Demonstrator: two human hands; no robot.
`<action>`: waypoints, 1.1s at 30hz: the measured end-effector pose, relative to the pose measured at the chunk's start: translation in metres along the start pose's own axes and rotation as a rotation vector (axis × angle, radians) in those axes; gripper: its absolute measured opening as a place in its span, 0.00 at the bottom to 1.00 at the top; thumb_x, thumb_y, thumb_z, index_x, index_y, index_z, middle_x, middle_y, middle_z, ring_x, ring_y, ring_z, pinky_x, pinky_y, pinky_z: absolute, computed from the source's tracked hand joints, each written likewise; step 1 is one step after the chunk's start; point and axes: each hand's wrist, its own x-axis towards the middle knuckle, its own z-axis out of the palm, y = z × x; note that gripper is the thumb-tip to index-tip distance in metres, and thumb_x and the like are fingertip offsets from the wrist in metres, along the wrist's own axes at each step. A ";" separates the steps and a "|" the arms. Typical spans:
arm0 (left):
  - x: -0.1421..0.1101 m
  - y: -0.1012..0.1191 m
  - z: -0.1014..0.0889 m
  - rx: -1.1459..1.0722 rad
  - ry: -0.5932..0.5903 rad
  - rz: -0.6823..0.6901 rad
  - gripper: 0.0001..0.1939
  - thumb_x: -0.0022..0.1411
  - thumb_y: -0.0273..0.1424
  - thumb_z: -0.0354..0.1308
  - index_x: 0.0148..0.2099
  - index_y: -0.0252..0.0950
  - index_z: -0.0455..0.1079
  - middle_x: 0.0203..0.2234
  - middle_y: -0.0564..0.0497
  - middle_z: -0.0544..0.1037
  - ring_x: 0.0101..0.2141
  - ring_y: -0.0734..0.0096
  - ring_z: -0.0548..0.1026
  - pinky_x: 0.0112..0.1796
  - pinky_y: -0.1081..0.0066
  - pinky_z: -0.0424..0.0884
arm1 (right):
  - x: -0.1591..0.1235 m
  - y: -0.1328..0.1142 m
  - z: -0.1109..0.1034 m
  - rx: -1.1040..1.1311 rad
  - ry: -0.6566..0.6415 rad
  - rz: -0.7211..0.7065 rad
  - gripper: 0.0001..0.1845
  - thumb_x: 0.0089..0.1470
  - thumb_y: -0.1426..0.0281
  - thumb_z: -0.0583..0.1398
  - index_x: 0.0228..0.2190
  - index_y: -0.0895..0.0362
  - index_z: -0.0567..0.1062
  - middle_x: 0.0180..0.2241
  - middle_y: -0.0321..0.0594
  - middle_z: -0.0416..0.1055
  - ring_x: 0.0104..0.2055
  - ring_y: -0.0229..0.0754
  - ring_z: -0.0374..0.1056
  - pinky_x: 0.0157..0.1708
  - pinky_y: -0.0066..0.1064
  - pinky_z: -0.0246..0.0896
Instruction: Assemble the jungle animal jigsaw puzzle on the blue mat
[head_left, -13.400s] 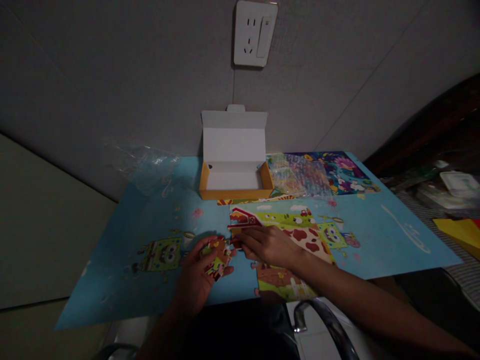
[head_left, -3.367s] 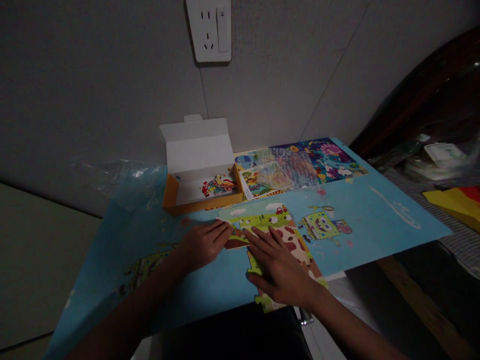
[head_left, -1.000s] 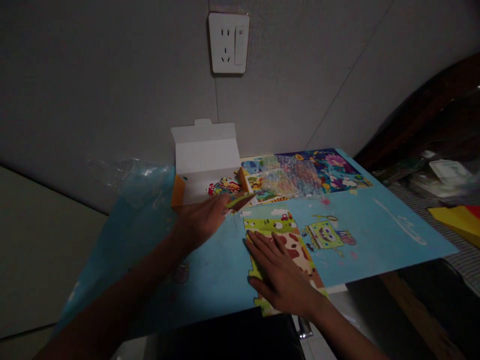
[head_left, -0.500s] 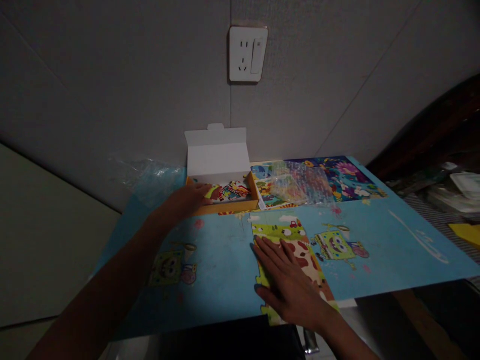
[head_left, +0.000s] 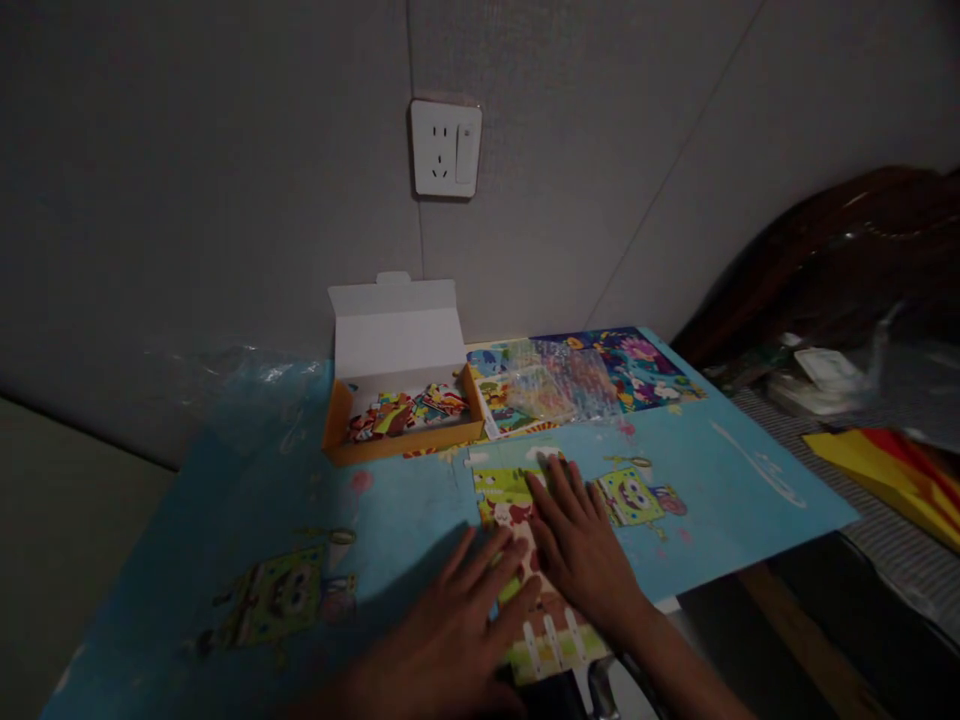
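A partly joined jigsaw puzzle [head_left: 540, 640] with a cow and green field lies on the blue mat near the front edge. My right hand [head_left: 589, 560] rests on its right side, fingers stretched out over the upper part. Beside it, my left hand [head_left: 465, 620] reaches over the puzzle's left edge with spread fingers, slightly blurred; whether it touches the pieces I cannot tell. An orange box [head_left: 405, 443] with a raised white lid stands behind, holding several loose puzzle pieces [head_left: 409, 408].
Colourful picture sheets [head_left: 637, 370] lie right of the box, partly under clear bubble wrap [head_left: 581, 375]. Crumpled clear plastic [head_left: 255, 375] is at the left. The blue mat [head_left: 405, 520] has cartoon prints. A wall socket [head_left: 444, 150] is above; a yellow-red item [head_left: 892, 475] lies far right.
My left hand has left the box and come down to the puzzle's left side. My right hand has shifted to the puzzle's right side. The camera view has turned right.
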 end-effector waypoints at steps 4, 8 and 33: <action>0.020 0.038 0.044 0.143 0.139 -0.004 0.37 0.73 0.52 0.45 0.69 0.29 0.61 0.64 0.34 0.67 0.64 0.44 0.66 0.60 0.47 0.68 | 0.009 -0.004 -0.015 -0.052 -0.100 -0.046 0.28 0.68 0.64 0.51 0.66 0.54 0.64 0.70 0.50 0.55 0.73 0.61 0.47 0.63 0.62 0.55; 0.029 0.046 0.063 0.249 0.265 -0.037 0.29 0.74 0.44 0.49 0.63 0.26 0.70 0.58 0.32 0.74 0.57 0.42 0.75 0.53 0.51 0.74 | 0.021 -0.010 -0.034 -0.101 -0.153 -0.065 0.27 0.66 0.63 0.55 0.63 0.57 0.69 0.65 0.54 0.64 0.65 0.62 0.62 0.56 0.56 0.63; -0.028 0.006 0.004 0.203 0.332 0.059 0.16 0.75 0.28 0.48 0.58 0.35 0.73 0.56 0.48 0.79 0.58 0.65 0.75 0.58 0.62 0.72 | -0.027 -0.045 -0.002 -0.095 0.010 -0.082 0.31 0.69 0.64 0.51 0.69 0.59 0.59 0.73 0.57 0.44 0.76 0.61 0.34 0.68 0.60 0.46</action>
